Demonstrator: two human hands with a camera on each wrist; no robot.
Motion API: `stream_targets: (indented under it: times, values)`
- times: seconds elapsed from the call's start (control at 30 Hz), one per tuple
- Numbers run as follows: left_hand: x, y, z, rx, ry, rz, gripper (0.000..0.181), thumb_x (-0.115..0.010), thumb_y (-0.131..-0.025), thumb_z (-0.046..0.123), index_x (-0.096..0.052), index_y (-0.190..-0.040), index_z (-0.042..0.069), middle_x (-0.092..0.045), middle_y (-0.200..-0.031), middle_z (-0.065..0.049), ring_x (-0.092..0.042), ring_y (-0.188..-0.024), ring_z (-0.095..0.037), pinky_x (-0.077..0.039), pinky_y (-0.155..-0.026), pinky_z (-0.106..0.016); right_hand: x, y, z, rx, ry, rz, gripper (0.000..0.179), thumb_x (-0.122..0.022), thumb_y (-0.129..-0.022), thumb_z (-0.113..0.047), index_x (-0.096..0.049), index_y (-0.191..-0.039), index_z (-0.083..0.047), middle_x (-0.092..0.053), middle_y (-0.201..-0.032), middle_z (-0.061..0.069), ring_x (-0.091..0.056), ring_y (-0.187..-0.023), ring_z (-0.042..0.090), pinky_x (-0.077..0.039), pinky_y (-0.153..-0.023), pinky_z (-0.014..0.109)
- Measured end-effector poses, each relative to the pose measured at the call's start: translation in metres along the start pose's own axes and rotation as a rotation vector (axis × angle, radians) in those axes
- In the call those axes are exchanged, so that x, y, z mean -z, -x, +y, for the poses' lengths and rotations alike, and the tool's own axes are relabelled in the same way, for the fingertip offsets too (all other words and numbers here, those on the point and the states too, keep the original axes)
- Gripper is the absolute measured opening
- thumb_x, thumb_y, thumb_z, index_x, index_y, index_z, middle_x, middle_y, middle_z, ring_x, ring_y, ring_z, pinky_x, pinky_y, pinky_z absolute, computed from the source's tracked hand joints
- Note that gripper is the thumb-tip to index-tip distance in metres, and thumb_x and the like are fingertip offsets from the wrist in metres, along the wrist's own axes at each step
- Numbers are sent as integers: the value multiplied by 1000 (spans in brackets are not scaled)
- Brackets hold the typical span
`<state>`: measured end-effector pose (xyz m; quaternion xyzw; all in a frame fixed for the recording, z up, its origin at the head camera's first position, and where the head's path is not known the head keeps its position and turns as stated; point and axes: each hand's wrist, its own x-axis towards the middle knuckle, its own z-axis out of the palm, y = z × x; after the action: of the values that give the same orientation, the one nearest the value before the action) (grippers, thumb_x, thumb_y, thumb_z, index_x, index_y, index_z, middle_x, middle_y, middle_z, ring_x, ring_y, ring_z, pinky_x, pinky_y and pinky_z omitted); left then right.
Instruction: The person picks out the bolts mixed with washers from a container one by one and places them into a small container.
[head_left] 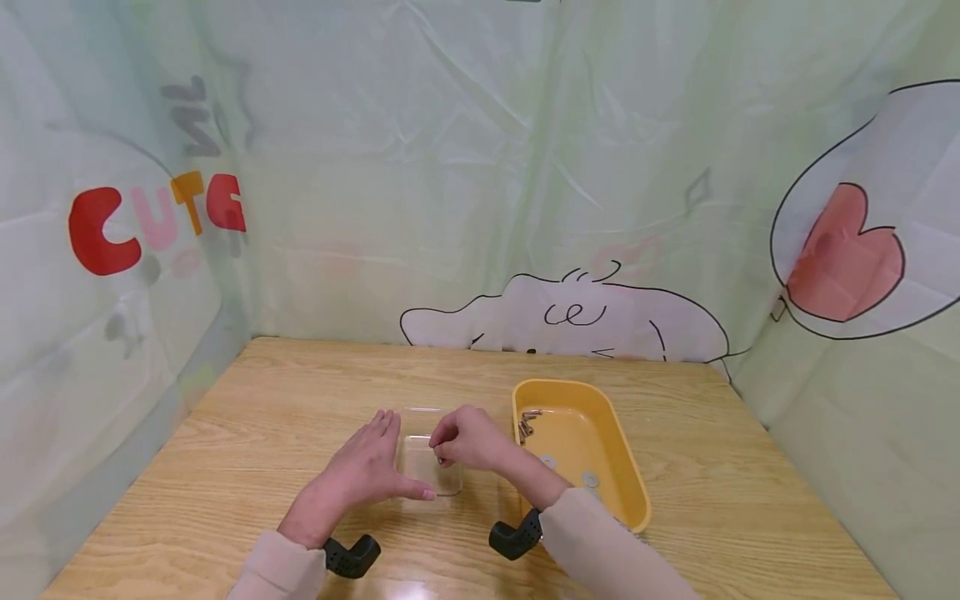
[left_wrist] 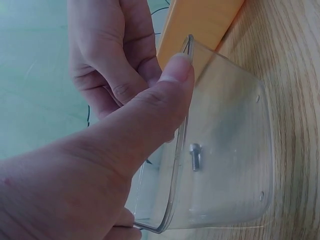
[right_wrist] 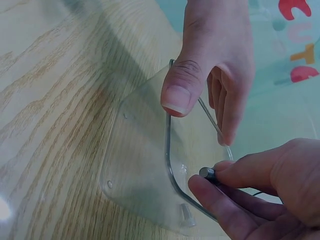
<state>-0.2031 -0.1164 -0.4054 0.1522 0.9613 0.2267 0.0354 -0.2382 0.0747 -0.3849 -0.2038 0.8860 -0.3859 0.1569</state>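
Note:
A clear plastic box [head_left: 429, 479] stands open on the table in front of me. My left hand [head_left: 363, 467] rests along its left side with straight fingers, the thumb laid on the near rim. Over the box, my right hand [head_left: 470, 439] pinches a small metal bolt [right_wrist: 207, 173] between thumb and forefinger; the fingers hide part of it. Another bolt [left_wrist: 195, 157] lies inside the box, seen through the clear wall in the left wrist view.
To the right stands a yellow tray [head_left: 628, 454] holding several metal bolts [head_left: 527, 427] at its left side and flat washers [head_left: 590, 479] on its floor. My right forearm crosses the tray's near left edge. A printed curtain [head_left: 390, 208] hangs behind the wooden table [head_left: 292, 392].

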Motion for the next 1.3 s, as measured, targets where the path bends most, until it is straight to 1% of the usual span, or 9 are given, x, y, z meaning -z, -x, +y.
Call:
stream_targets:
  times: [0.1, 0.27, 0.43, 0.57, 0.77, 0.9, 1.03, 1.2, 1.3]
  values:
    - [1, 1, 0, 4, 6, -1, 126, -82, -65, 65, -29, -149, -14, -28, -156, -34, -24, -149, -45, -26, -121, -55, 0, 0, -2, -1, 11, 6, 7, -67, -91, 0, -73, -93, 1, -70, -81, 6, -70, -70, 17, -60, -68, 27]
    - [3, 1, 1, 17, 13, -9, 127, -83, -65, 65, -28, -150, -13, -27, -157, -32, -23, -149, -44, -25, -121, -55, -5, -3, -6, 35, 39, 4, 6, -67, -90, 2, -73, -90, 3, -70, -77, 7, -68, -66, 14, -59, -64, 25]
    - [1, 0, 1, 1, 23, -14, 127, -83, -65, 65, -28, -149, -13, -26, -157, -34, -22, -149, -45, -24, -121, -55, -13, -5, -6, 28, 52, -17, 7, -67, -89, 3, -73, -87, 1, -69, -75, 4, -63, -64, 11, -58, -63, 23]
    - [-1, -1, 2, -5, 18, -10, 128, -83, -64, 66, -29, -149, -14, -27, -156, -34, -23, -149, -44, -25, -121, -55, -17, -5, -5, 45, 75, -17, 9, -67, -89, 4, -74, -86, 0, -70, -74, 4, -62, -63, 9, -56, -61, 21]
    - [-1, -2, 3, 3, 10, -14, 128, -82, -65, 66, -28, -150, -13, -27, -157, -33, -23, -150, -43, -25, -121, -54, -17, -4, -4, 71, 104, -11, 9, -67, -88, 5, -74, -86, 0, -70, -75, 5, -61, -63, 9, -55, -60, 20]
    - [-1, -2, 5, 12, 19, -22, 128, -83, -65, 65, -27, -150, -12, -26, -158, -31, -21, -150, -43, -24, -122, -55, -15, -3, -3, 74, 100, -17, 8, -68, -88, 5, -74, -89, 0, -71, -78, 5, -62, -65, 9, -56, -63, 21]
    - [-1, -3, 5, 19, 22, -35, 128, -83, -65, 65, -26, -151, -11, -25, -159, -30, -21, -150, -43, -24, -121, -56, -12, -1, 0, 79, 37, -31, 9, -67, -88, 5, -73, -94, 3, -71, -80, 6, -65, -68, 11, -58, -65, 23]
    - [0, -2, 4, 27, 21, -51, 128, -82, -66, 65, -25, -152, -10, -23, -160, -29, -20, -151, -42, -23, -122, -56, -5, 2, 3, 105, -108, -57, 11, -62, -90, 7, -69, -97, 10, -72, -83, 15, -73, -73, 24, -62, -68, 33]
    - [1, -1, 3, 37, 32, -52, 128, -83, -66, 64, -25, -152, -10, -23, -160, -29, -19, -151, -42, -22, -122, -56, 1, 4, 5, 98, -168, -68, 12, -61, -91, 5, -68, -100, 11, -71, -86, 17, -73, -75, 25, -63, -72, 38]
